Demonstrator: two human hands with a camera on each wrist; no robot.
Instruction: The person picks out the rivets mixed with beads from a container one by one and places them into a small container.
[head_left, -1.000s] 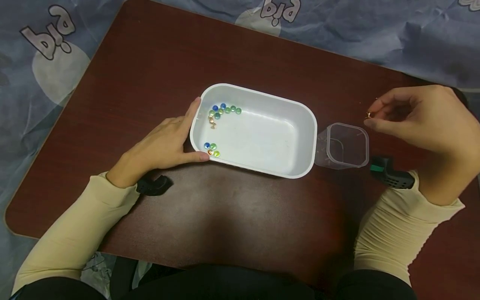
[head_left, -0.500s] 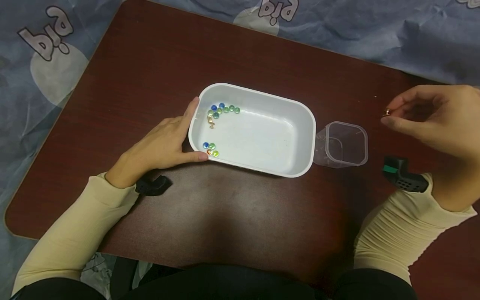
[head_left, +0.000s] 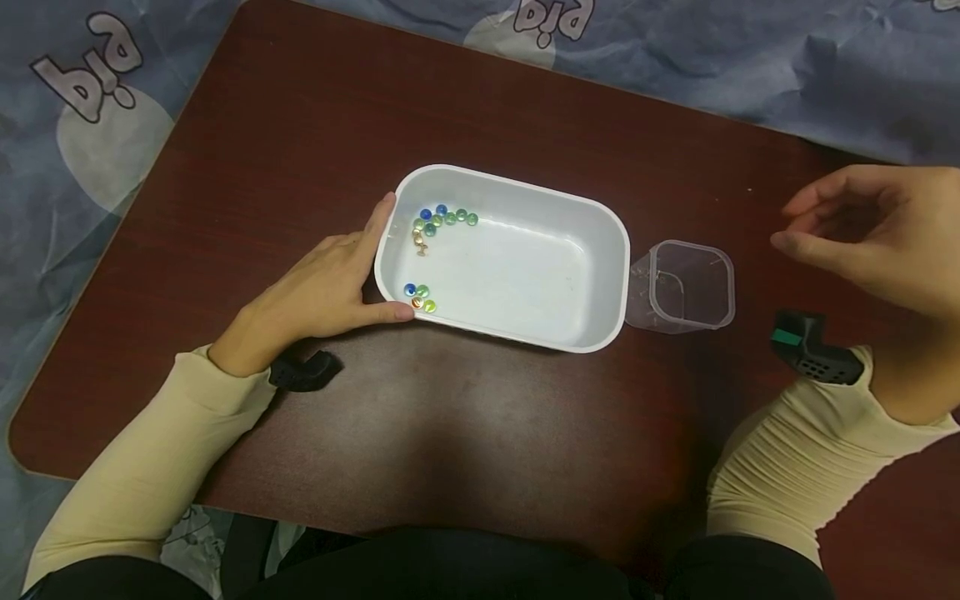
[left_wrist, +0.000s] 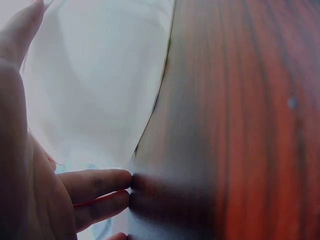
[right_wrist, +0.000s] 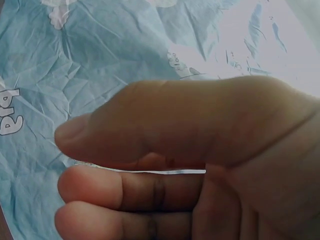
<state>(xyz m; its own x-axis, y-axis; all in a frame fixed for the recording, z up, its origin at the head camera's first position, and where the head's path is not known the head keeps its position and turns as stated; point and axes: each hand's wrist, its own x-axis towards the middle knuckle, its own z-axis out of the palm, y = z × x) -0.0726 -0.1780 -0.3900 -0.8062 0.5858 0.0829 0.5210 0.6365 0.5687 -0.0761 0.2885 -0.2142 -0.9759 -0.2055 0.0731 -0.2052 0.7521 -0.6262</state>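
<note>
In the head view my left hand (head_left: pixel 315 279) holds the left end of a white plastic tray (head_left: pixel 517 283), thumb along the near side and fingers at the left end. The left wrist view shows straight fingers (left_wrist: pixel 97 184) by the tray's wall. Inside, blue and green glass marbles (head_left: pixel 450 218) and gold push pins (head_left: pixel 420 240) lie at the back left; several more marbles (head_left: pixel 423 291) sit at the front left. My right hand (head_left: pixel 877 233) hovers at the far right, fingers loosely bent, thumb apart from them. Nothing shows between them; the right wrist view partly hides the index finger.
A clear plastic cup (head_left: pixel 693 287) lies against the tray's right end. Tiny light specks (head_left: pixel 750 190) dot the dark wooden table (head_left: pixel 337 108) near the right hand. Crumpled blue-grey printed cloth (head_left: pixel 720 58) lies beyond the table's edge.
My right hand has moved right, away from the cup. The gold push pin it pinched at its fingertips no longer shows. The left hand and tray have stayed almost still.
</note>
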